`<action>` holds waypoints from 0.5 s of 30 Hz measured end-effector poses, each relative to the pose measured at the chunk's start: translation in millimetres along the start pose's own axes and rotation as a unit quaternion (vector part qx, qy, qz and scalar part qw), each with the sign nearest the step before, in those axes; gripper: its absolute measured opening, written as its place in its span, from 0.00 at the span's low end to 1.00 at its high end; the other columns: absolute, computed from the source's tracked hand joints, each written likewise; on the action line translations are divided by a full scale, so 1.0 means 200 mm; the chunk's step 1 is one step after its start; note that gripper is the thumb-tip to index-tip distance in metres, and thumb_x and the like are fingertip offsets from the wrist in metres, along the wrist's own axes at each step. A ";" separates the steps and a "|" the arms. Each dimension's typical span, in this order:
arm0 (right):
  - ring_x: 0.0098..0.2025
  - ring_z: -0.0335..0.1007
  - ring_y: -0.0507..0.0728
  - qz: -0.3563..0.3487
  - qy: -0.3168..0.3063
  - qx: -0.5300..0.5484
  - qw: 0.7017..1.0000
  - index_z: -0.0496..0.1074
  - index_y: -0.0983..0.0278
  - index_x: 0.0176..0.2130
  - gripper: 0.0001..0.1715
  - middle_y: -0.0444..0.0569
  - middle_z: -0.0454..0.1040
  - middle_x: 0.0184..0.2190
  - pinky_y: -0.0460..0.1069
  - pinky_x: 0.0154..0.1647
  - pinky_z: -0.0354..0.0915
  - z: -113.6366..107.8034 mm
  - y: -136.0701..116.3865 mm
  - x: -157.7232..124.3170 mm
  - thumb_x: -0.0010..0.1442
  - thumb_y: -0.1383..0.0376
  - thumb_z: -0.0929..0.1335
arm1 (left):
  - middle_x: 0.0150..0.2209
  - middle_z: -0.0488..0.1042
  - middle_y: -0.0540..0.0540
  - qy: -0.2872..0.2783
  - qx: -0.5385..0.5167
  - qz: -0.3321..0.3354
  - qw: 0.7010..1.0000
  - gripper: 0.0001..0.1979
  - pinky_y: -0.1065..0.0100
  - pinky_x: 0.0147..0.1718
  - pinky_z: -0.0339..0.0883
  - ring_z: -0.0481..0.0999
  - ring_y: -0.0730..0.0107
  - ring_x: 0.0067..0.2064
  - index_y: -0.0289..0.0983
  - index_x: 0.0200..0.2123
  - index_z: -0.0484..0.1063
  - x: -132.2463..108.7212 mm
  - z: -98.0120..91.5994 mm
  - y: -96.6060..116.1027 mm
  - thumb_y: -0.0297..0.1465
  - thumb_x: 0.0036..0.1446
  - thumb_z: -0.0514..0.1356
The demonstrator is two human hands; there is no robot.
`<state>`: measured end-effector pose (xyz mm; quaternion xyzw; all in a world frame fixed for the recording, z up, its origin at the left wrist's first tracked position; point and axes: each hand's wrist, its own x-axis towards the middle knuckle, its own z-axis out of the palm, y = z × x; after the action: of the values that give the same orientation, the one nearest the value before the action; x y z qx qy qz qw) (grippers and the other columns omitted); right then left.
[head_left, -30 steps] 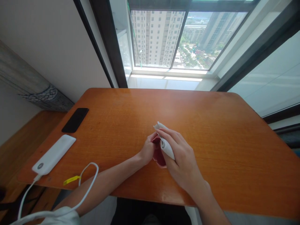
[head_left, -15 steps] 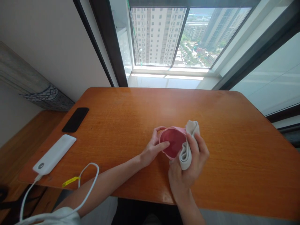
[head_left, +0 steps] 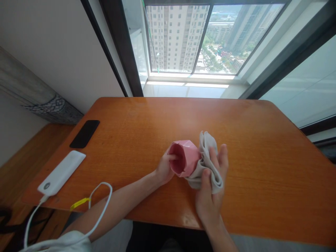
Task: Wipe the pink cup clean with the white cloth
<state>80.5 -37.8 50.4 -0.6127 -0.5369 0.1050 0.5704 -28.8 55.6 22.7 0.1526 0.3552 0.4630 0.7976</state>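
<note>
A pink faceted cup (head_left: pixel 191 158) is tilted on its side above the table, its open mouth facing left. My left hand (head_left: pixel 166 167) grips it by the rim, with the thumb inside the mouth and the other fingers hidden behind. Against the cup's right end lies a folded light grey cloth (head_left: pixel 208 164). My right hand (head_left: pixel 214 185) is closed around that cloth, thumb in front and fingers on the far right side. The cup's base is covered by the cloth.
The brown wooden table (head_left: pixel 262 157) extends under both hands. At its left are a black phone (head_left: pixel 84 134) and a white power bank (head_left: pixel 62 172) with a white cable (head_left: pixel 108 199) looping over my left forearm. A yellow tag (head_left: pixel 79 203) hangs on the cable. A window (head_left: pixel 194 42) stands beyond.
The cup has turned so its mouth points left and its outer side shows. The cloth has moved from the rim to the base end and spread out more.
</note>
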 end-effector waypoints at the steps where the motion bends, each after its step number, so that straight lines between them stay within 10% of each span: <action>1: 0.82 0.54 0.75 0.029 0.001 0.026 0.999 0.58 0.56 0.80 0.33 0.61 0.54 0.82 0.81 0.76 0.57 -0.03 0.01 0.04 0.81 0.57 0.61 | 0.37 0.83 0.45 0.005 -0.004 0.005 1.000 0.20 0.65 0.43 0.73 0.79 0.62 0.40 0.34 0.40 0.83 0.00 0.00 0.00 0.26 0.38 0.69; 4: 0.70 0.76 0.72 0.117 0.034 0.064 0.990 0.69 0.59 0.75 0.31 0.61 0.77 0.68 0.67 0.68 0.75 -0.16 0.08 0.26 0.81 0.53 0.61 | 0.39 0.83 0.45 0.013 -0.009 0.015 1.000 0.21 0.65 0.44 0.72 0.80 0.61 0.42 0.35 0.41 0.83 0.01 -0.01 0.00 0.26 0.38 0.69; 9: 0.71 0.71 0.76 0.097 0.054 0.182 0.977 0.81 0.60 0.64 0.42 0.51 0.73 0.72 0.65 0.54 0.76 -0.31 0.24 0.75 0.80 0.53 0.47 | 0.42 0.84 0.46 -0.017 0.006 0.024 1.000 0.23 0.67 0.45 0.71 0.80 0.61 0.45 0.36 0.43 0.85 0.00 0.00 0.02 0.26 0.38 0.68; 13: 0.79 0.58 0.73 -0.073 0.028 0.048 0.996 0.70 0.58 0.74 0.42 0.51 0.62 0.79 0.68 0.72 0.64 -0.22 0.21 0.69 0.81 0.55 0.44 | 0.43 0.85 0.45 -0.023 0.011 0.032 0.999 0.24 0.66 0.46 0.71 0.80 0.59 0.47 0.37 0.45 0.85 0.00 0.01 0.01 0.26 0.40 0.68; 15: 0.78 0.64 0.72 -0.103 -0.073 0.027 0.992 0.69 0.56 0.75 0.30 0.54 0.68 0.76 0.71 0.77 0.61 -0.15 0.16 0.55 0.79 0.55 0.62 | 0.42 0.85 0.45 -0.021 0.003 0.029 0.999 0.22 0.65 0.46 0.73 0.81 0.58 0.47 0.37 0.43 0.85 0.01 0.00 0.00 0.27 0.41 0.68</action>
<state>163.6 37.4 87.7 -0.5292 -0.6340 0.1050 0.5540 -28.9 58.0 22.1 0.1752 0.3349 0.4817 0.7906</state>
